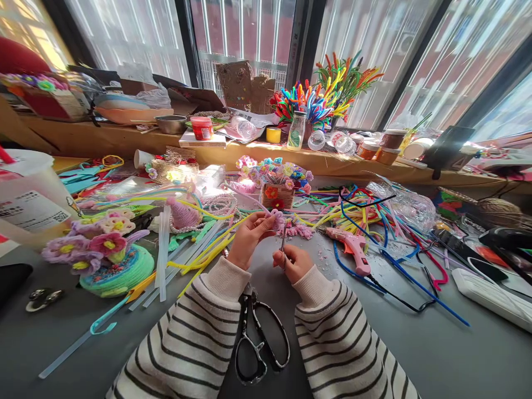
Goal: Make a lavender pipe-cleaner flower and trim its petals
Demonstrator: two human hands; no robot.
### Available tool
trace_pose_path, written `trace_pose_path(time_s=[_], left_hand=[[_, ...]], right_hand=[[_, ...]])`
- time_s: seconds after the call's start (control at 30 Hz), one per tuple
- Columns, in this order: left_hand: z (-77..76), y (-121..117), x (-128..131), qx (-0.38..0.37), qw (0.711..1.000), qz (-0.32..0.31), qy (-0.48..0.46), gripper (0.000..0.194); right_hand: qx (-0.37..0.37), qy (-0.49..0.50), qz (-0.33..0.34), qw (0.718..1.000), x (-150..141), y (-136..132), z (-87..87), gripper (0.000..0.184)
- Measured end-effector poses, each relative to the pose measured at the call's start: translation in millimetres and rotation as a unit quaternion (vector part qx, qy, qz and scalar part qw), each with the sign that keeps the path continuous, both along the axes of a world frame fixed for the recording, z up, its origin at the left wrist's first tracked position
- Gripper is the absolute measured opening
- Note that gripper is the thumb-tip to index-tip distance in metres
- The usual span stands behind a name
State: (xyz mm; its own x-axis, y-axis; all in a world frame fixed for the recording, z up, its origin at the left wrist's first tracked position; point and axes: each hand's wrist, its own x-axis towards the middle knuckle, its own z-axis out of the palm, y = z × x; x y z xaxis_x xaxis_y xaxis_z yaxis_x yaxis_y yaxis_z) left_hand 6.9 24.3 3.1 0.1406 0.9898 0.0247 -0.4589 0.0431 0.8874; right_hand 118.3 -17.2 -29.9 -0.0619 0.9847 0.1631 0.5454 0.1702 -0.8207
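Note:
In the head view, my left hand (251, 235) pinches a lilac-pink fuzzy pipe-cleaner piece (278, 220) with curled loops. My right hand (294, 262) is closed round a slim dark metal tool (283, 244), whose pointed end reaches up beside the lilac-pink piece. The frame does not show whether this tool is small scissors or tweezers. Pink fuzzy curls (300, 229) lie on the table just behind the hands. Large black-handled scissors (254, 338) rest between my forearms, their blades partly hidden. A pink glue gun (351, 249) lies to the right.
A woven basket of fuzzy flowers (277, 197) stands behind my hands. Pipe cleaners (369, 205) and clear glue sticks (163, 249) are strewn about. On the left are a green flower-topped ornament (118, 271) and a drink cup (29, 194). A white power strip (492, 296) lies right.

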Motion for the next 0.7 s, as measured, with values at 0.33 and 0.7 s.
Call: trace_pose_path(time_s=[0.33,0.7], left_hand=[[0.2,-1.2,1.3,0.019,1.0,0.003,0.016,0.017],[0.1,-2.2,-0.6,0.027,0.999,-0.036,0.01,0.015]], right_hand=[[0.035,-0.023,0.038,0.998,-2.1,-1.0,-1.2,0.066],[0.023,-0.026,0.065,0.997,-2.0,-2.4,4.6,0.068]])
